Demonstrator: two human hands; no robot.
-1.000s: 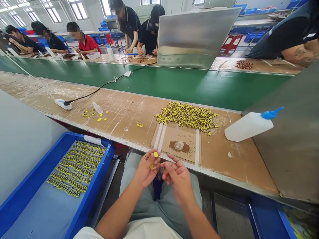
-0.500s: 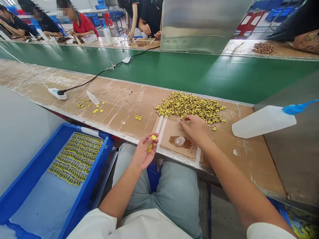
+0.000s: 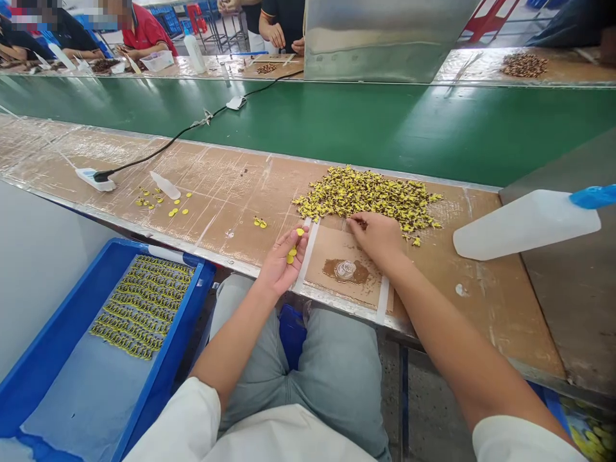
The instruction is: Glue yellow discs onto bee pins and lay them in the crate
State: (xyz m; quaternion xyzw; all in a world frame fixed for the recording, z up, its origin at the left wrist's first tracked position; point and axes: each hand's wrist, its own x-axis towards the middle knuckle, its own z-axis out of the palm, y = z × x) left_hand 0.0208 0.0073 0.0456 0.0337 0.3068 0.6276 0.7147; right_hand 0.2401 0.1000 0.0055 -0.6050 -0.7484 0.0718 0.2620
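Observation:
My left hand (image 3: 287,258) is closed round a few small round yellow discs (image 3: 292,253), one of them pinched at the fingertips. My right hand (image 3: 378,236) reaches to the near edge of a heap of small yellow-and-brown pieces (image 3: 366,196). Its fingers are curled together, and whatever lies between the fingertips is hidden. Below that hand, a small clear round dish (image 3: 345,270) sits in a wet brown patch on a taped cardboard sheet (image 3: 320,250).
On my left stands a blue tray (image 3: 158,378) with rows of yellow-and-brown pieces (image 3: 144,305). A white bottle with a blue tip (image 3: 529,224) leans at the right. Loose discs (image 3: 174,212) lie near a power strip (image 3: 95,179). Beyond runs a green conveyor belt (image 3: 269,122); several people sit across it.
My right fingers have curled in at the heap's edge. My left hand, still holding the discs, has shifted slightly up in the view. The camera has tilted down a little.

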